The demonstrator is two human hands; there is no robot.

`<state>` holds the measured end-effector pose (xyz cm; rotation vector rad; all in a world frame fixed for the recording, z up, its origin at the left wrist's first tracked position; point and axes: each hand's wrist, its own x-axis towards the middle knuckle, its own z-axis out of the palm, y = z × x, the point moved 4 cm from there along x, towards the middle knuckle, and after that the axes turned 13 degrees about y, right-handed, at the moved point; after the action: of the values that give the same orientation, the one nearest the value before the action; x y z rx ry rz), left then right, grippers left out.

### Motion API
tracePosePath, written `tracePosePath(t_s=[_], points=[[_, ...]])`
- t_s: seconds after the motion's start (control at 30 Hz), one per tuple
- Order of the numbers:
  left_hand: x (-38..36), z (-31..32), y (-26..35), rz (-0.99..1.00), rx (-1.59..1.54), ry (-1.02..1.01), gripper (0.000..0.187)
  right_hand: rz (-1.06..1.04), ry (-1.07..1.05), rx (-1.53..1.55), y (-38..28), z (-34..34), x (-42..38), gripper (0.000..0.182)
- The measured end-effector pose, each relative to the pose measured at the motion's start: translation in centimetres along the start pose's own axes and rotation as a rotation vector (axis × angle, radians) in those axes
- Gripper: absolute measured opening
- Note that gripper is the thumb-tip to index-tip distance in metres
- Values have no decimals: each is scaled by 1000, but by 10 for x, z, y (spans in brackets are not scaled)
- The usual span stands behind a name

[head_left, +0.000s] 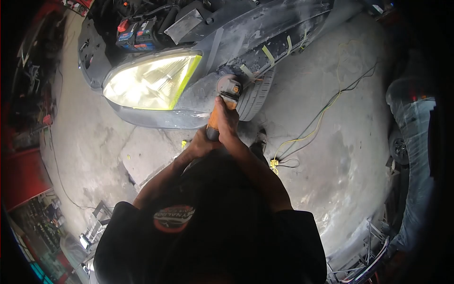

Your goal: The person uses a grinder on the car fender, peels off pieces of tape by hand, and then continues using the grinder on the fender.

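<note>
An orange and grey angle grinder (214, 122) is held in both hands at the front corner of a car. My right hand (228, 124) wraps round its body behind the metal head, thumb pointing forward. Farther back, my left hand (202, 143) grips the dark rear end. The round sanding disc (224, 81) overlaps the dull grey fender (203, 94), between headlight and wheel arch. Yellow-green tape edges the lit headlight (144, 83) on the left. Right beside the grinder head is the front tire (255, 99).
Strips of tape (268, 55) hang along the fender edge. A battery (137, 35) shows in the engine bay. Cords run over the concrete floor (326, 175) to a yellow outlet block (274, 163). A plastic-covered car (418, 161) stands at right. My shoe (262, 137) is near the tire.
</note>
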<state>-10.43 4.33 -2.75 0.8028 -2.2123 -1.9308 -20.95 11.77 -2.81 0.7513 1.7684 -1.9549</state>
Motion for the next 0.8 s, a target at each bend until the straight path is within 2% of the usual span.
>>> tracePosePath(t_s=[0.1,0.13,0.23,0.37,0.47,0.57,0.67,0.77,0.8], points=[[7,-10,23,-293,42,-155,63,-53,-77,61,-15,11,-2,52],[7,-9,31,-286,20,-155,66,-76,-65,41,-22,11,-5,52],[4,-1,13,-1,10,-1,61,18,-29,18,-3,4,3,52],[4,-9,28,-279,38,-130,72,-12,-63,34,-13,9,-4,52],[9,-9,10,-211,35,-116,71,-71,-111,104,-16,12,-4,52],[5,-2,0,-12,29,-13,66,-53,-62,37,-7,7,1,51],[3,-8,34,-216,15,-95,65,-155,-77,34,-22,9,-8,52],[5,-8,22,-198,49,-75,64,7,-115,86,-22,11,-11,48],[5,-4,24,-164,69,-55,62,-46,-93,25,-22,10,-8,53]])
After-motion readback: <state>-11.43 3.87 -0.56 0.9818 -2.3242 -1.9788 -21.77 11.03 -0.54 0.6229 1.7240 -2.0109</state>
